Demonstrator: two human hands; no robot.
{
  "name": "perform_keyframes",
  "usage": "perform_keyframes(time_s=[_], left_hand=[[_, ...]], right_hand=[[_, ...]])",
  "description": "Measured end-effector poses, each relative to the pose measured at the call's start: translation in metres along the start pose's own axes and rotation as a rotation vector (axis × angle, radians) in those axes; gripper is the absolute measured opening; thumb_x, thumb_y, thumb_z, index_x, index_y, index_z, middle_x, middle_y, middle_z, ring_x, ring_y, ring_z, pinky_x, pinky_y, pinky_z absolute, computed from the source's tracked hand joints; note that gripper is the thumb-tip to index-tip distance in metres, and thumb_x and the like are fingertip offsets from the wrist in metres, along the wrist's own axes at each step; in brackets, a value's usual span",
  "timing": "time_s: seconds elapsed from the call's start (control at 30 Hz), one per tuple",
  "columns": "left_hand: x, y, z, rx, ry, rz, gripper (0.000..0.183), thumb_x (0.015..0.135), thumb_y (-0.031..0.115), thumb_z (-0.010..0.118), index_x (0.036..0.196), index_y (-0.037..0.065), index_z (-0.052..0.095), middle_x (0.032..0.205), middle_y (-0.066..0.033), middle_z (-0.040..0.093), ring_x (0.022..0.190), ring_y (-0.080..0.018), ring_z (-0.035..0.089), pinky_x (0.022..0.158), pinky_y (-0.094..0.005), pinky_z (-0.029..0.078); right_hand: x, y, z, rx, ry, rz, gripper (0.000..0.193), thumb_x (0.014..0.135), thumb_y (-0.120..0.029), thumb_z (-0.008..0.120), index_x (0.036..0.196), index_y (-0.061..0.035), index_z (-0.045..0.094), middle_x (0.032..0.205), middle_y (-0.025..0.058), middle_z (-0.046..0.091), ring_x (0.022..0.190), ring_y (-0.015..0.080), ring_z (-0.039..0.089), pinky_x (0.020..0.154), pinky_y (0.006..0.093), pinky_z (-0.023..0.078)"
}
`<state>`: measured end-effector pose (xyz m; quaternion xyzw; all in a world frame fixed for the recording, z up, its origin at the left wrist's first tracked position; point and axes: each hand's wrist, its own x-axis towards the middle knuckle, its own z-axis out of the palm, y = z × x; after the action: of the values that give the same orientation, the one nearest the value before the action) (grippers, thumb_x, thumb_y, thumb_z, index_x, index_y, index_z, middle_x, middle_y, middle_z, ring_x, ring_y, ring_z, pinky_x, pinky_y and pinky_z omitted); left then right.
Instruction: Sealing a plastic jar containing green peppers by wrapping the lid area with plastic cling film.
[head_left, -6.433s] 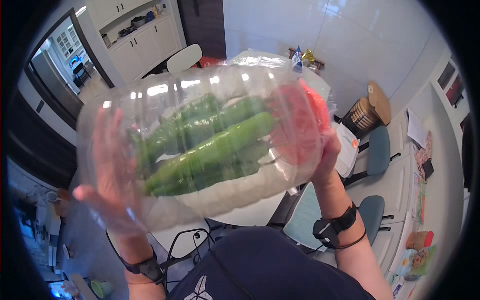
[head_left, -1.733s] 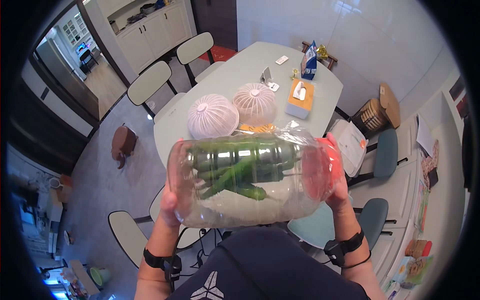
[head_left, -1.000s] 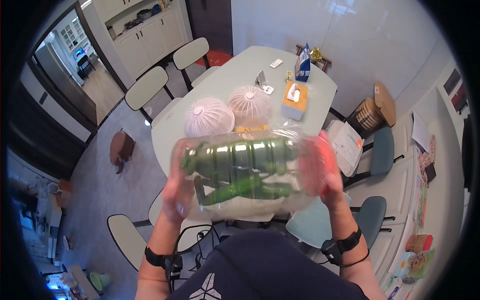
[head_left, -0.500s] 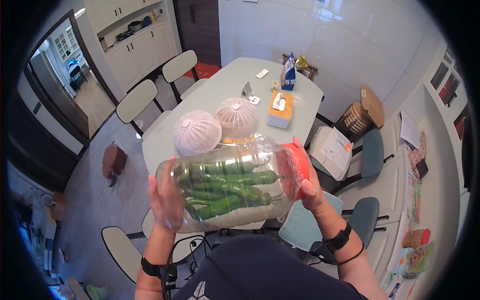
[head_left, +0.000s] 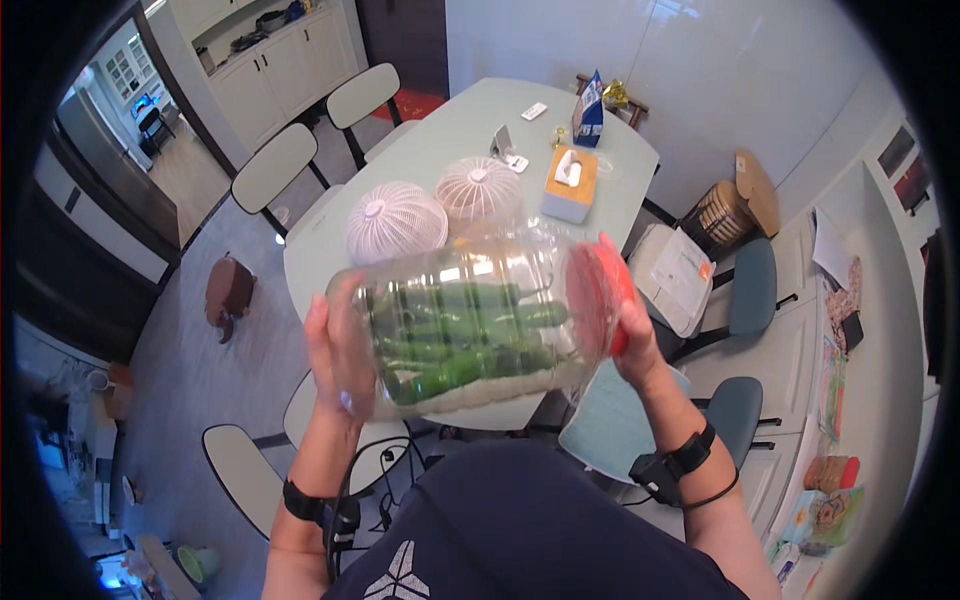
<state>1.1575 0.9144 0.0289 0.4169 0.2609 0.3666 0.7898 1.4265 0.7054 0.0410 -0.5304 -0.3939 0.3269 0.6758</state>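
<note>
Between both hands I hold a large clear plastic jar [head_left: 470, 390] on its side, tilted slightly up to the right. Long green peppers [head_left: 460, 325] lie inside it. My left hand [head_left: 345, 345] is pressed round the base end, and part of it shows through the plastic. At the other end my right hand [head_left: 632, 320] grips the red lid [head_left: 610, 290], with thin clear film around the neck. The jar is in the air over the near edge of the table.
On the pale table [head_left: 440, 140] stand two pink mesh domes [head_left: 397, 220], a tissue box [head_left: 570, 190], a blue bag [head_left: 590, 110] and a phone stand [head_left: 503, 145]. Chairs [head_left: 275, 165] surround it. A brown animal-shaped stool [head_left: 229, 290] is on the floor to the left.
The jar has risen in the picture and tipped a little more, its lid end higher. Both hands have moved along with it and keep their hold. The table also sits higher in view.
</note>
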Motion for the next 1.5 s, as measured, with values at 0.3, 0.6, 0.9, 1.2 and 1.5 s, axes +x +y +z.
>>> perform_keyframes(time_s=[0.3,0.6,0.9,1.2,1.5], left_hand=[[0.005,0.025,0.022,0.013,-0.124,0.126,0.091,0.093,0.074,0.039,0.150,0.003,0.039,0.148,-0.0087,0.044,0.132,-0.0244,0.046,0.114,-0.0401,0.033],[-0.005,0.053,0.042,0.156,-0.271,0.321,0.095,0.091,0.069,0.044,0.153,-0.002,0.035,0.150,-0.0140,0.044,0.140,-0.0239,0.039,0.117,-0.0399,0.028],[0.016,0.034,0.030,0.213,-0.218,0.149,0.101,0.090,0.077,0.034,0.155,0.001,0.028,0.144,-0.0135,0.044,0.135,-0.0288,0.040,0.116,-0.0425,0.027],[0.021,0.008,0.006,0.157,-0.172,-0.037,0.091,0.095,0.072,0.035,0.152,0.001,0.034,0.144,-0.0126,0.047,0.135,-0.0270,0.043,0.115,-0.0431,0.032],[-0.003,0.019,-0.009,0.370,-0.204,0.288,0.088,0.096,0.068,0.040,0.154,0.002,0.032,0.156,-0.0159,0.037,0.139,-0.0258,0.043,0.115,-0.0450,0.036]], right_hand=[[0.010,-0.032,0.010,0.033,0.141,-0.003,0.088,0.089,-0.044,0.059,0.160,-0.0063,0.021,0.153,0.0173,0.040,0.142,0.0266,0.040,0.117,0.0389,0.032],[-0.005,-0.033,0.011,-0.005,0.084,-0.141,0.121,0.072,-0.063,0.073,0.160,-0.0035,0.015,0.157,0.0184,0.037,0.146,0.0301,0.036,0.120,0.0444,0.028],[-0.001,-0.003,0.008,-0.059,0.122,-0.103,0.111,0.079,-0.058,0.060,0.158,0.0057,0.015,0.154,0.0174,0.040,0.144,0.0282,0.037,0.120,0.0392,0.026],[-0.014,0.024,0.001,0.197,0.144,0.338,0.086,0.096,-0.064,0.054,0.158,-0.0101,0.030,0.151,0.0061,0.043,0.133,0.0206,0.046,0.109,0.0384,0.040],[-0.029,0.020,0.012,0.150,0.101,0.070,0.080,0.096,-0.037,0.058,0.160,-0.0064,0.021,0.151,0.0089,0.044,0.126,0.0194,0.052,0.106,0.0337,0.043]])
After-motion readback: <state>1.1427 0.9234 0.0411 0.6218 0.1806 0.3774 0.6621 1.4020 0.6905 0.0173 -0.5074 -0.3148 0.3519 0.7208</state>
